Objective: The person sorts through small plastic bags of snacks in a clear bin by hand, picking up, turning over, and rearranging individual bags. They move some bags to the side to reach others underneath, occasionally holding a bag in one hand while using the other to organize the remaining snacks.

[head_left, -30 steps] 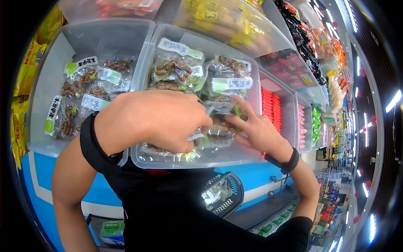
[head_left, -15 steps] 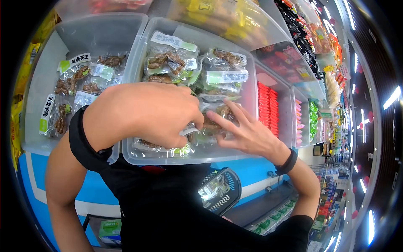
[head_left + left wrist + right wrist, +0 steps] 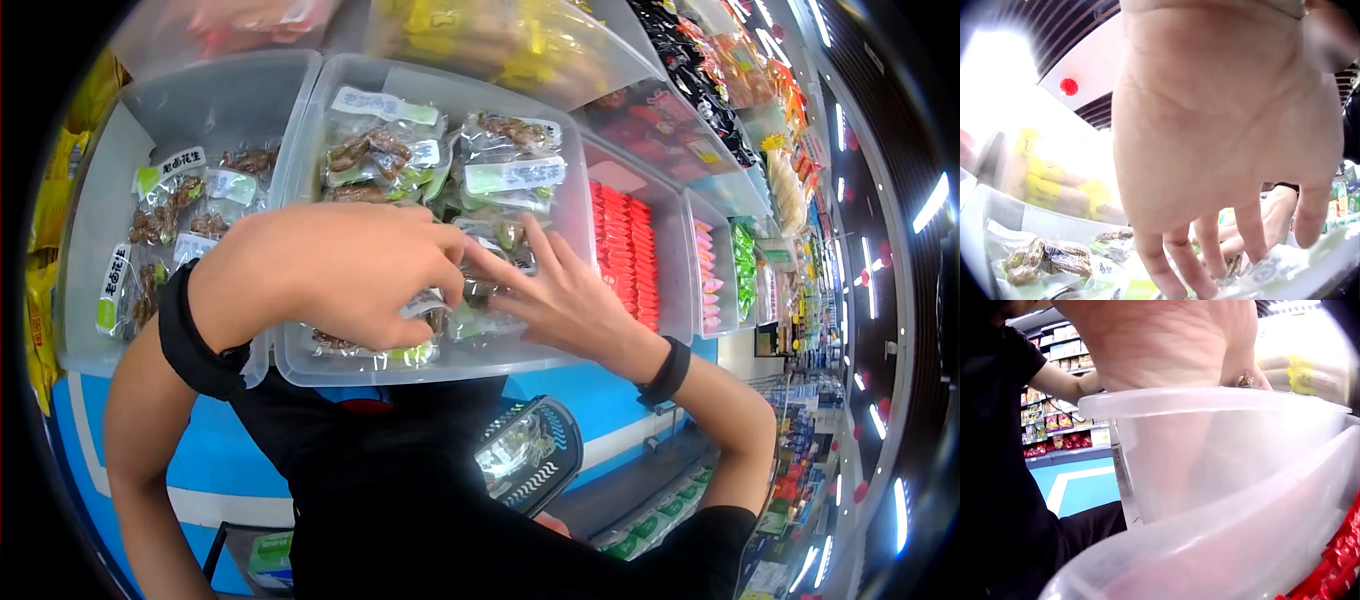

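Note:
In the head view, sealed packets of brown peanuts (image 3: 372,150) with green and white labels lie in a clear plastic bin (image 3: 440,374). My left hand (image 3: 340,270) reaches over the bin's near left part, fingers pointing down among the packets; the left wrist view shows this hand (image 3: 1222,125) with slightly bent fingers and the thumb apart, beside a packet (image 3: 1279,269). My right hand (image 3: 570,300) lies over the packets from the right, fingers spread and touching them. In the right wrist view the bin wall (image 3: 1260,431) partly hides this hand (image 3: 1160,350).
A bin with similar packets (image 3: 100,210) adjoins on the left. Red packets (image 3: 625,250) fill a bin on the right, then pink and green ones. Bins of yellow packets (image 3: 500,40) stand behind. Below the bins is a black basket (image 3: 535,460) holding packets.
The bins have shifted left in the head view. My right hand's fingers have moved nearer my left hand, which stays over the same packets.

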The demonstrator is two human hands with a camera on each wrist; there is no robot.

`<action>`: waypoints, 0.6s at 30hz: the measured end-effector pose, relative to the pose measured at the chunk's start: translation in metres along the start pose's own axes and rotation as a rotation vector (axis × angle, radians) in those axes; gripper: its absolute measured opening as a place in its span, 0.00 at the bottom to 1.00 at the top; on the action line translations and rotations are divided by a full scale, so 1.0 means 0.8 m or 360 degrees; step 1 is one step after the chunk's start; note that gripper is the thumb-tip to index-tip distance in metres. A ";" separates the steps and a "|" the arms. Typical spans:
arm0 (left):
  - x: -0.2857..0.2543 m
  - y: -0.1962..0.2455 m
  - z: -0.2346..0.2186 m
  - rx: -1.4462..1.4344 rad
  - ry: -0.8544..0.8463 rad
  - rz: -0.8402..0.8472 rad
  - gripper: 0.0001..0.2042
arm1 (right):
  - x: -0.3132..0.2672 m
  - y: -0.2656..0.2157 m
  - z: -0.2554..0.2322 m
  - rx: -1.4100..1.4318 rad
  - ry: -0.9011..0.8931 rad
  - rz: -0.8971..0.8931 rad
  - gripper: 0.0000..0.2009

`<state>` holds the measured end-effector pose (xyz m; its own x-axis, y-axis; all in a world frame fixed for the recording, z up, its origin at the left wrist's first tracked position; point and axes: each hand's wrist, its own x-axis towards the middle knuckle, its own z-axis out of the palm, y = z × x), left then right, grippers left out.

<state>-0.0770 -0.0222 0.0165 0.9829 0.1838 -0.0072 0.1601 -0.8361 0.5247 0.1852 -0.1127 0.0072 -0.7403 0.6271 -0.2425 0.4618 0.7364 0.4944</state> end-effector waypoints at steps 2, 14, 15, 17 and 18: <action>0.009 0.008 0.001 0.0057 -0.0045 0.0037 0.17 | 0.001 -0.002 0.006 0.0003 -0.0013 0.0016 0.10; 0.050 0.026 0.044 0.0760 -0.0249 -0.0105 0.12 | 0.006 -0.007 0.017 -0.0071 0.0047 0.0086 0.13; 0.047 0.026 0.042 0.0729 -0.0169 -0.0110 0.11 | 0.006 -0.006 0.019 -0.0068 0.0050 0.0083 0.13; 0.043 0.027 0.042 0.0688 -0.0090 -0.0112 0.11 | 0.002 -0.005 0.027 0.0145 0.0183 0.0149 0.11; 0.042 0.027 0.042 0.0702 -0.0036 -0.0106 0.12 | 0.002 -0.006 0.031 0.0148 0.0179 0.0136 0.11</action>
<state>-0.0378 -0.0515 -0.0013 0.9702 0.2373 -0.0498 0.2414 -0.9642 0.1095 0.1944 -0.1088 -0.0161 -0.7441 0.6597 -0.1052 0.5648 0.7054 0.4283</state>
